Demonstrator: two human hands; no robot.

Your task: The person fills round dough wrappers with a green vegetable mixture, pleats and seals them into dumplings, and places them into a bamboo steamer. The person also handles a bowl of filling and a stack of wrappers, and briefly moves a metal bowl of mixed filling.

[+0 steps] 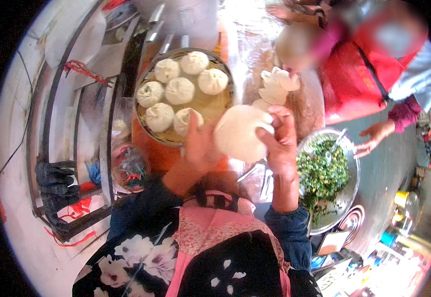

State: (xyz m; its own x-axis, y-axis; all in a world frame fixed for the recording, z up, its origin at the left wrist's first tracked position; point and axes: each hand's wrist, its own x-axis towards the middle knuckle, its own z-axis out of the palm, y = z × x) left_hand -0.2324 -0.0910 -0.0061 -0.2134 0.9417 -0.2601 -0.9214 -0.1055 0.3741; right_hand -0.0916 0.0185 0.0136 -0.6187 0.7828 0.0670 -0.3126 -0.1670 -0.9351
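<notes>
My right hand (280, 139) grips the right edge of a round, flat dough wrapper (239, 133), thumb on its face. Blurred and with its fingers apart, my left hand (200, 143) is at the wrapper's left edge; whether it touches the dough I cannot tell. Behind the left hand, a round steamer tray (141, 128) holds several pleated buns (179, 91). More dough wrappers (275, 87) lie overlapping on the board beyond my right hand. To the right of my right wrist stands a metal bowl (355, 185) with chopped green filling (323, 170) and a spoon handle in it.
Across the table, a person in a red apron (356, 81) has one hand (373, 137) by the bowl's rim. A black metal rack (107, 148) runs along the left. A round container (130, 167) of small colourful items sits below the steamer tray.
</notes>
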